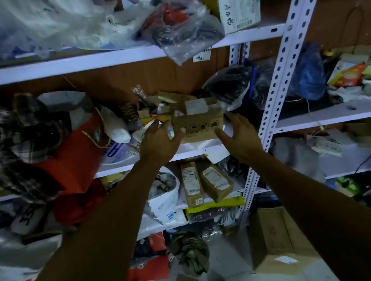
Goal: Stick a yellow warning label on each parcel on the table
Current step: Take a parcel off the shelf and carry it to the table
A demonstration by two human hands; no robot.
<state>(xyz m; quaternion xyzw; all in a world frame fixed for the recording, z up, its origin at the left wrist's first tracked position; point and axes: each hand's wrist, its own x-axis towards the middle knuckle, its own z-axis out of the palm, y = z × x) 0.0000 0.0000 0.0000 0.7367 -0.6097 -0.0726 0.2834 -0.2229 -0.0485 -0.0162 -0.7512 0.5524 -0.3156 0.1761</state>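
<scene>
Two bare arms are reaching up from the bottom of the frame. The left hand [160, 140] and right hand [239, 135] are spreading straight fingers wide, flanking one small rectangular cardboard box [197, 122] sitting at centre frame on the white metal shelf [203, 146]; the left fingertips are touching its left edge.

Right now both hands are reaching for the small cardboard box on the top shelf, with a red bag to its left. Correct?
Not quite. The small cardboard box sits on the middle shelf, not the top one, as the head view shows. The rest holds: the left hand and right hand reach toward it with fingers spread, and the red bag is to its left.
</scene>
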